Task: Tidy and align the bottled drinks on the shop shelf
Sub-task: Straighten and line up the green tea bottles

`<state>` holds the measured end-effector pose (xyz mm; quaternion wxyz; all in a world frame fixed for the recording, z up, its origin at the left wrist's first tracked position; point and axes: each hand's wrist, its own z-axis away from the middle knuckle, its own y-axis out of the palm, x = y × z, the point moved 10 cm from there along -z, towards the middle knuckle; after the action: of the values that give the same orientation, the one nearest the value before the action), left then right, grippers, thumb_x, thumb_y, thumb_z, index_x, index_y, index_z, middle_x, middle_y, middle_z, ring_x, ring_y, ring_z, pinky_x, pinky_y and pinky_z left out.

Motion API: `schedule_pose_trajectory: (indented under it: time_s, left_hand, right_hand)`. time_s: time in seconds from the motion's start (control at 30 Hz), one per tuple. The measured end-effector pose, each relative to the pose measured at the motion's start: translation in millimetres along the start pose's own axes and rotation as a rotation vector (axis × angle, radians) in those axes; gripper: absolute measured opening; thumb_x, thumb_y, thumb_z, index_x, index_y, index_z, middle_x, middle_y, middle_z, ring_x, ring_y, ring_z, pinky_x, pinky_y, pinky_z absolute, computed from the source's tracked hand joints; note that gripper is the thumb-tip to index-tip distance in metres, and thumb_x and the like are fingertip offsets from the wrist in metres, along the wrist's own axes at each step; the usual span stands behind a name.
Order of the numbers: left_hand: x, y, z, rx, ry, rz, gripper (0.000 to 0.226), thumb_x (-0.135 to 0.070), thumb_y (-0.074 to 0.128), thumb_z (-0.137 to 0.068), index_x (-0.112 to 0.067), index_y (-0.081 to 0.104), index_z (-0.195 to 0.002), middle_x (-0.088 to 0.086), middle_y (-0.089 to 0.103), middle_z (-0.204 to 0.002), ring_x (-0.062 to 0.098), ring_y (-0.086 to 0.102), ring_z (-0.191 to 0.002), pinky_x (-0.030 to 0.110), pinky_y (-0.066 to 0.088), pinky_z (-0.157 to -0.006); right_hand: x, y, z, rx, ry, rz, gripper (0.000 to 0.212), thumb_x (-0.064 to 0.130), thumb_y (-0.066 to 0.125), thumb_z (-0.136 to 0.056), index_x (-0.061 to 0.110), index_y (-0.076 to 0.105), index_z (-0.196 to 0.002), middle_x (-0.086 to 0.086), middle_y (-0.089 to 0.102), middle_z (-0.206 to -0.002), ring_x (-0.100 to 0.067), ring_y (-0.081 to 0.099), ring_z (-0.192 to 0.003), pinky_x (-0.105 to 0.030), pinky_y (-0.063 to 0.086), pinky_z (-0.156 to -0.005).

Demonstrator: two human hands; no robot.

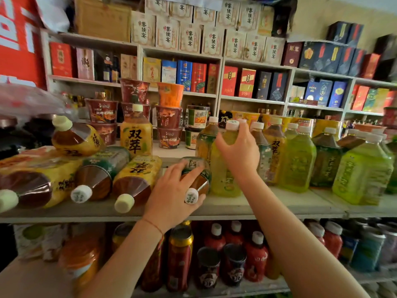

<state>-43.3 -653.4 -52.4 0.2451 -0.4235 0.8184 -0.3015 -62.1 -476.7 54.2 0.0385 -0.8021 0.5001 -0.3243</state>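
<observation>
On the middle shelf (279,206) my left hand (171,194) grips a brown tea bottle with a green label (198,171) that lies on its side, its white cap toward me. My right hand (238,151) holds the neck of an upright yellow-green bottle (223,179) just right of it. Several brown tea bottles with yellow labels (135,179) lie on their sides to the left, and one stands upright (136,134) behind them. Upright green and brown bottles (298,160) fill the row to the right.
Stacked instant noodle cups (169,117) stand behind the bottles. Boxed liquor (193,76) fills the upper shelves. The lower shelf holds red bottles (255,257) and cans (179,254). A plastic-wrapped pack (28,166) lies at the far left.
</observation>
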Motion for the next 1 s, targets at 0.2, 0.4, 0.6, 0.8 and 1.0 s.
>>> schedule_pose_trajectory:
  time_s: [0.2, 0.4, 0.6, 0.8, 1.0]
  left_hand:
    - [-2.1, 1.4, 0.2, 0.014, 0.021, -0.004, 0.067, -0.059, 0.054, -0.093, -0.040, 0.034, -0.154, 0.004, 0.029, -0.161, 0.024, 0.028, -0.144, 0.041, 0.035, -0.114]
    - [-1.9, 0.8, 0.8, -0.006, 0.024, -0.005, 0.065, -0.060, 0.051, -0.092, -0.041, 0.037, -0.152, 0.003, 0.032, -0.159, 0.022, 0.029, -0.144, 0.042, 0.045, -0.106]
    - [6.3, -4.3, -4.0, -0.012, -0.065, 0.157, 0.061, -0.056, 0.059, -0.089, -0.046, 0.043, -0.147, -0.004, 0.037, -0.156, 0.020, 0.034, -0.142, 0.044, 0.044, -0.107]
    - [-14.0, -37.2, -36.5, -0.110, -0.018, 0.223, 0.046, -0.055, 0.059, -0.088, -0.034, 0.064, -0.129, -0.010, 0.063, -0.130, 0.013, 0.054, -0.121, 0.038, 0.045, -0.104]
    - [-19.4, -53.6, -105.6, -0.137, -0.185, 0.313, 0.024, -0.047, 0.062, -0.095, -0.031, 0.067, -0.112, -0.014, 0.069, -0.097, 0.001, 0.062, -0.085, 0.023, 0.049, -0.069]
  right_hand:
    - [-25.2, 16.3, 16.3, -0.048, -0.031, 0.134, 0.081, 0.065, 0.058, -0.088, 0.007, 0.042, -0.142, -0.011, 0.058, -0.134, -0.030, 0.052, -0.125, -0.045, 0.039, -0.107]
    - [-20.5, 15.2, 26.7, -0.020, -0.076, 0.156, 0.080, 0.059, 0.054, -0.094, 0.009, 0.031, -0.152, -0.015, 0.042, -0.152, -0.032, 0.035, -0.143, -0.049, 0.024, -0.119]
    - [16.3, 4.8, 71.0, -0.099, -0.464, 0.175, 0.047, 0.015, 0.060, -0.089, 0.007, 0.050, -0.134, -0.020, 0.043, -0.149, -0.038, 0.031, -0.145, -0.052, 0.019, -0.123]
    - [19.7, 23.6, 87.7, 0.175, -0.640, 0.146, 0.064, 0.036, 0.057, -0.083, 0.007, 0.049, -0.140, -0.012, 0.049, -0.148, -0.031, 0.031, -0.147, -0.053, 0.016, -0.124]
    - [9.2, 27.0, 59.5, 0.157, -0.563, 0.285, 0.075, 0.057, 0.053, -0.087, 0.013, 0.039, -0.146, -0.016, 0.043, -0.153, -0.035, 0.028, -0.149, -0.057, 0.020, -0.121]
